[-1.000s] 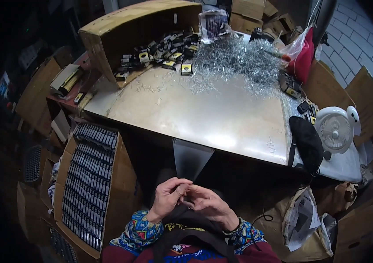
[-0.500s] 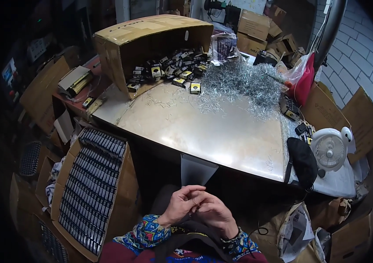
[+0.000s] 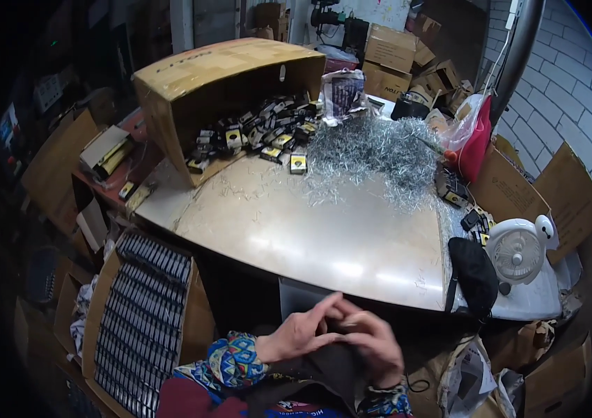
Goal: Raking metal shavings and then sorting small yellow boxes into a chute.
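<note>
My left hand (image 3: 297,334) and my right hand (image 3: 377,341) meet in front of my body, just off the near edge of the table (image 3: 289,230). Their fingertips come together, with thumbs and forefingers bent toward each other and a dark gap between the palms. Whatever the fingers pinch, if anything, is too small or hidden to make out. On the table beyond, a heap of thin silvery metal pieces (image 3: 379,157) lies beside many small black-and-yellow boxes (image 3: 278,129). These spill from a large cardboard carton (image 3: 157,118) lying on its side.
At my left stands an open carton (image 3: 191,317) packed with rows of dark-and-silver pieces (image 3: 139,320). A white fan (image 3: 517,254) and a black pouch (image 3: 473,268) sit at the table's right end. Paper-filled bags (image 3: 466,376) and a cardboard box (image 3: 557,376) are at lower right.
My hands have drawn a little apart at the palms, and the right has shifted to the right. Fingertips still meet. The whole view has shifted slightly; the table things appear unmoved.
</note>
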Action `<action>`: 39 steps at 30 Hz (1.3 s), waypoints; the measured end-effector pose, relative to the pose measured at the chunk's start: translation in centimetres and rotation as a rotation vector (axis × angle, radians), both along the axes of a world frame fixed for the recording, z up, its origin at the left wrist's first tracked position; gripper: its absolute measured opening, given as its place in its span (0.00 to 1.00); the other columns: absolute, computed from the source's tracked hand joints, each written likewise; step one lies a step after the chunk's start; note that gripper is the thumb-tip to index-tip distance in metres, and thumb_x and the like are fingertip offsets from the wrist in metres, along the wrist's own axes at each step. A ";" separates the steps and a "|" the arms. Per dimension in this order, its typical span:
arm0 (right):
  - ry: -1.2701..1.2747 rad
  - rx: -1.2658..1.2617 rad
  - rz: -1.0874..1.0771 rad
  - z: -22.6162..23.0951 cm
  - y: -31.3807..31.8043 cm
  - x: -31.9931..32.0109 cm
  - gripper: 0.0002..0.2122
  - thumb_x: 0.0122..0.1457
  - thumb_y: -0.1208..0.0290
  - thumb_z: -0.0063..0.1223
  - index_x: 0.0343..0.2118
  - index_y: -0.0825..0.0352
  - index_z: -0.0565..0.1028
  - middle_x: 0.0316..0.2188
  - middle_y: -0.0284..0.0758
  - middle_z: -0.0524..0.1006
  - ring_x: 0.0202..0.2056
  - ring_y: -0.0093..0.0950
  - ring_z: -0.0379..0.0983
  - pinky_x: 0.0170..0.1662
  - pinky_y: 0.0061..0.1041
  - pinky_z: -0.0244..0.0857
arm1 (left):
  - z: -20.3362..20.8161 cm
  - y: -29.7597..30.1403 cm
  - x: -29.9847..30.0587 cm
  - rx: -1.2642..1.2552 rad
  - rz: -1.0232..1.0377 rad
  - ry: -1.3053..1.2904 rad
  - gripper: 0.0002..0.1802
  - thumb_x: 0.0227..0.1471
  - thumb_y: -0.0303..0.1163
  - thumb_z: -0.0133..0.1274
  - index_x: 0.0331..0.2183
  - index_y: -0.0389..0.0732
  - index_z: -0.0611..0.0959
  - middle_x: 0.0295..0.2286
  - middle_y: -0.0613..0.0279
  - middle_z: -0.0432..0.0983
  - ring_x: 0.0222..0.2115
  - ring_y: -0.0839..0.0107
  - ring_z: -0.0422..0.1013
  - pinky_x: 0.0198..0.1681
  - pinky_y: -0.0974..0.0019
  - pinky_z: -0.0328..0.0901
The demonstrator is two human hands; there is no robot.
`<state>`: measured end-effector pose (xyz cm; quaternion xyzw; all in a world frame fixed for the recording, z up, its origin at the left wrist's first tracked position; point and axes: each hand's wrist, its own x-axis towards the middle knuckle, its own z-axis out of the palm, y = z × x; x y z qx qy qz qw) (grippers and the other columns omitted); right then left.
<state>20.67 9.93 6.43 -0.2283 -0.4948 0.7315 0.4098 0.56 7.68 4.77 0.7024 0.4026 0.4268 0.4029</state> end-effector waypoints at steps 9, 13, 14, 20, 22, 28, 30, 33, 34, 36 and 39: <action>1.612 0.217 -0.267 0.0 11.1 16.9 0.12 0.67 0.61 0.41 0.41 0.64 0.71 0.31 0.33 0.77 0.23 0.21 0.72 0.26 0.18 0.63 | 0.4 27.4 -8.9 0.079 0.214 0.352 0.12 0.54 0.32 0.55 0.38 0.36 0.81 0.27 0.60 0.79 0.24 0.73 0.75 0.27 0.71 0.68; 0.873 0.279 -0.490 -0.9 26.6 14.7 0.09 0.66 0.64 0.44 0.31 0.64 0.68 0.25 0.30 0.75 0.19 0.20 0.70 0.24 0.18 0.60 | 5.7 40.6 -8.6 0.382 0.359 0.596 0.18 0.53 0.36 0.55 0.42 0.34 0.78 0.33 0.49 0.76 0.35 0.57 0.74 0.39 0.60 0.68; 0.658 0.378 -0.700 -0.8 29.7 14.1 0.10 0.66 0.63 0.44 0.32 0.64 0.68 0.24 0.30 0.75 0.19 0.20 0.70 0.25 0.17 0.60 | 5.3 44.4 -8.0 0.640 0.509 0.469 0.21 0.52 0.37 0.55 0.43 0.32 0.76 0.40 0.46 0.74 0.42 0.52 0.71 0.47 0.59 0.66; -0.233 0.663 -1.104 1.3 41.5 6.5 0.29 0.55 0.75 0.61 0.57 0.71 0.59 0.55 0.39 0.62 0.53 0.28 0.63 0.58 0.28 0.57 | 6.4 56.6 -9.5 0.547 0.865 0.690 0.49 0.46 0.55 0.58 0.56 0.28 0.61 0.59 0.39 0.54 0.61 0.47 0.51 0.61 0.53 0.50; -0.412 0.807 -1.228 3.4 42.6 5.9 0.24 0.57 0.72 0.59 0.54 0.71 0.62 0.49 0.39 0.68 0.50 0.28 0.67 0.56 0.28 0.59 | 7.3 57.4 -9.1 0.181 0.621 0.622 0.55 0.38 0.59 0.62 0.54 0.26 0.63 0.50 0.37 0.68 0.52 0.48 0.66 0.56 0.54 0.59; 0.276 0.697 -1.204 4.8 45.1 4.2 0.08 0.61 0.70 0.52 0.28 0.65 0.68 0.23 0.34 0.75 0.30 0.25 0.72 0.49 0.33 0.65 | 5.9 55.6 -9.9 0.229 0.745 0.547 0.35 0.38 0.46 0.63 0.43 0.31 0.76 0.38 0.43 0.78 0.40 0.52 0.75 0.45 0.56 0.67; 0.205 0.759 -1.218 5.1 42.7 3.4 0.11 0.64 0.69 0.48 0.25 0.64 0.65 0.19 0.32 0.70 0.25 0.24 0.69 0.48 0.37 0.65 | 5.8 53.2 -9.5 0.228 0.705 0.468 0.33 0.38 0.45 0.63 0.42 0.32 0.76 0.36 0.44 0.78 0.38 0.52 0.75 0.44 0.56 0.67; 0.287 0.708 -1.107 7.2 38.5 2.0 0.12 0.66 0.67 0.45 0.25 0.62 0.63 0.17 0.29 0.64 0.23 0.22 0.64 0.47 0.33 0.63 | 5.1 48.2 -10.9 0.316 0.691 0.412 0.32 0.37 0.41 0.64 0.45 0.35 0.76 0.33 0.49 0.79 0.34 0.61 0.76 0.41 0.62 0.69; 0.267 0.701 -1.106 8.0 37.2 1.7 0.13 0.66 0.67 0.44 0.24 0.62 0.63 0.16 0.28 0.62 0.22 0.21 0.62 0.44 0.31 0.63 | 4.8 46.4 -11.1 0.350 0.681 0.395 0.32 0.37 0.39 0.64 0.45 0.35 0.76 0.32 0.51 0.79 0.33 0.64 0.76 0.40 0.64 0.69; 0.280 0.686 -1.107 8.8 35.6 2.0 0.13 0.66 0.67 0.44 0.23 0.61 0.63 0.15 0.28 0.61 0.20 0.21 0.60 0.39 0.28 0.62 | 5.2 42.8 -11.7 0.349 0.624 0.391 0.33 0.37 0.38 0.65 0.45 0.33 0.76 0.32 0.53 0.79 0.32 0.66 0.76 0.39 0.67 0.70; 0.347 0.711 -1.068 10.3 34.0 1.9 0.16 0.65 0.67 0.45 0.20 0.60 0.60 0.11 0.26 0.57 0.15 0.19 0.55 0.31 0.24 0.59 | 4.2 41.9 -12.2 0.451 0.661 0.447 0.33 0.37 0.39 0.67 0.45 0.33 0.76 0.33 0.55 0.78 0.34 0.63 0.75 0.43 0.64 0.68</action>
